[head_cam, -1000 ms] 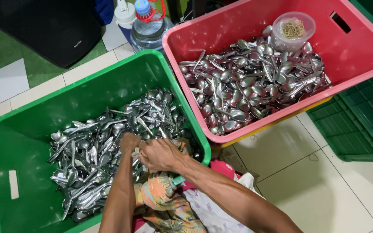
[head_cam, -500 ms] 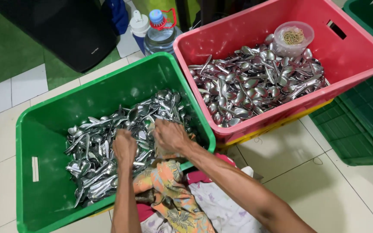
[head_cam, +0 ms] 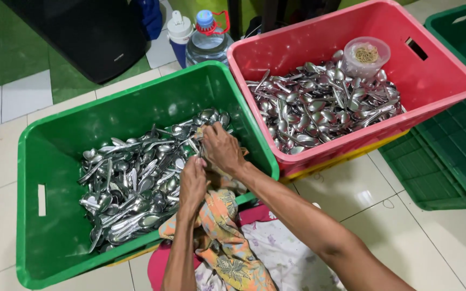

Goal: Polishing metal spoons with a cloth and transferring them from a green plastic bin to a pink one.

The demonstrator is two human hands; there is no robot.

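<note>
I am holding both hands over the near right edge of the green crate (head_cam: 55,161): left hand (head_cam: 192,180) and right hand (head_cam: 221,148) are closing together on a few spoons (head_cam: 136,183). The heap is spreading leftward from them, handles mostly lying diagonally, left hand nearer.

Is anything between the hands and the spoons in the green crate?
Nothing visible. The left hand and right hand are already down on the pile of spoons inside the green crate, over its near rim.
</note>
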